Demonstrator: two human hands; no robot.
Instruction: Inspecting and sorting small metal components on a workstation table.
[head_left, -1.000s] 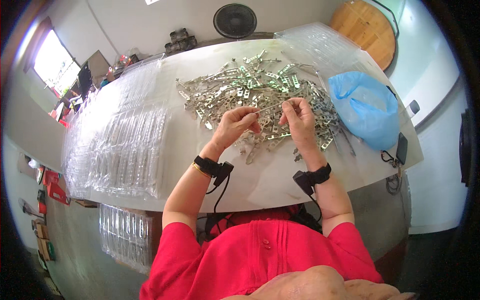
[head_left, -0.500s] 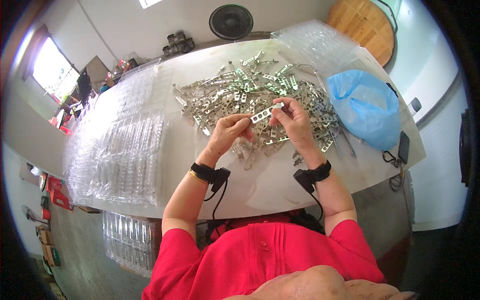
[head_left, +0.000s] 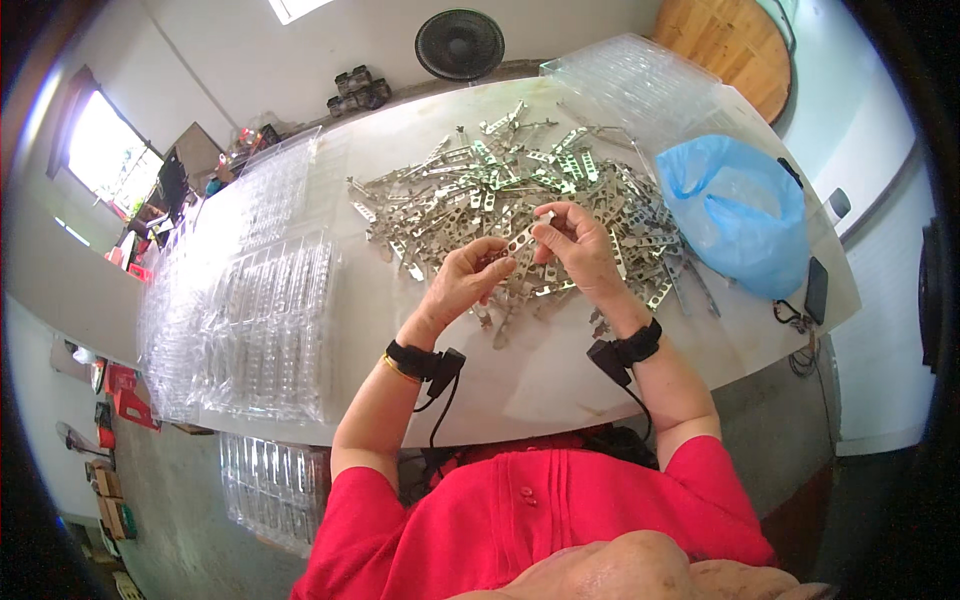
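Between my two hands is a flat metal strip (head_left: 522, 240) with round holes along it, tilted up to the right. My left hand (head_left: 468, 278) pinches its lower left end with thumb and fingers. At the upper right end, my right hand (head_left: 580, 250) grips it between thumb and forefinger. Under and beyond my hands lies a wide heap of similar perforated metal strips (head_left: 480, 190) on the white table (head_left: 400, 365). Part of the held strip is covered by my fingers.
Stacks of clear plastic trays (head_left: 265, 325) cover the table's left side. More clear trays (head_left: 630, 85) lie at the far right. A blue plastic bag (head_left: 740, 220) rests right of the heap, near a black phone-like object (head_left: 817, 290). A black fan (head_left: 460, 45) stands beyond the table.
The held strip has turned to a steeper tilt, with its face less toward me. My left hand has dropped slightly and moved right; the view has shifted a little.
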